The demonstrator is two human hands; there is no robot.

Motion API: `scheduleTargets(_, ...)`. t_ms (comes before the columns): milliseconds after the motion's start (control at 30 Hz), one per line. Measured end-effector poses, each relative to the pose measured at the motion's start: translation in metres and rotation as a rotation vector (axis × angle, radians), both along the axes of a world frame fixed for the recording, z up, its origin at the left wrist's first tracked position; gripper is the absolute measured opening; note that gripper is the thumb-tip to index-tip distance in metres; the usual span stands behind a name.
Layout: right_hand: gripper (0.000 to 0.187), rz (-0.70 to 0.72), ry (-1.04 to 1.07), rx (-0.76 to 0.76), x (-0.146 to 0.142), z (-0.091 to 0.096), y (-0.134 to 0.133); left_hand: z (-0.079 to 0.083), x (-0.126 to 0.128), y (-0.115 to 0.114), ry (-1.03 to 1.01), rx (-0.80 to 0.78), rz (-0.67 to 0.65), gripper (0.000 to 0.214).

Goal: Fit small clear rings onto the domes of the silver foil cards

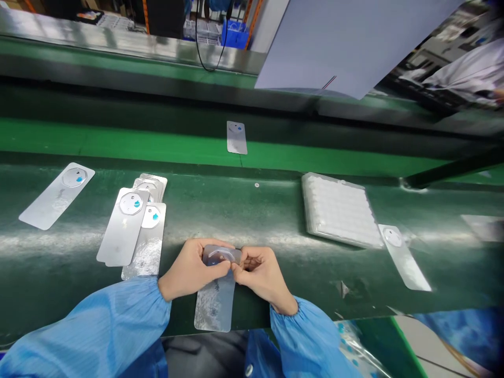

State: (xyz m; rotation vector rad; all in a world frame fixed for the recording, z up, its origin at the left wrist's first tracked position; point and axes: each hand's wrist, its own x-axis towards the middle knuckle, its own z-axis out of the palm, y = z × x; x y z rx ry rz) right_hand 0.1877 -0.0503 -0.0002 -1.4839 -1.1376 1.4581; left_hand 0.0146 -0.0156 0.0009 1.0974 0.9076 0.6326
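My left hand [189,270] and my right hand [262,275] meet over the near edge of a dark green conveyor belt [255,215]. Together they grip the top end of a clear plastic film strip [216,304] that bears a round disc. The left fingers curl round its upper left corner. The right fingers pinch at the disc area. The strip hangs down toward me past the belt edge. Both arms wear blue sleeves.
A pile of similar strips with blue tabs [136,226] lies to the left, a single strip [57,195] further left. A white tray of small parts [338,211] sits at the right with another strip [403,256] beside it. One strip [237,137] lies on the far belt. Another person's white sleeve [468,71] is at top right.
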Motion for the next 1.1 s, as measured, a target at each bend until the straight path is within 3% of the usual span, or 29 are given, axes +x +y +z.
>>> scheduleTargets(133,0.041,-0.033,-0.025,0.006,0.002,-0.002,0.001,-0.002,0.0,0.0,-0.026,-0.033,0.028,0.031)
scheduleTargets(400,0.039,-0.049,0.03,0.091,0.011,0.0,0.006,-0.007,-0.004,0.006,-0.188,-0.182,0.079,0.059)
scheduleTargets(633,0.043,-0.022,-0.019,0.163,0.007,-0.011,-0.003,-0.003,-0.002,0.009,-0.094,-0.039,0.156,0.055)
scheduleTargets(833,0.049,-0.116,0.083,0.174,0.001,-0.034,-0.001,0.003,-0.001,0.048,-0.05,0.077,0.148,0.076)
scheduleTargets(967,0.056,-0.156,0.138,0.177,-0.004,-0.024,-0.003,0.006,0.004,0.049,-0.175,0.029,0.169,0.078)
scheduleTargets(1100,0.05,-0.198,0.16,0.178,-0.009,-0.016,0.0,0.006,0.001,0.043,-0.276,-0.04,0.088,0.08)
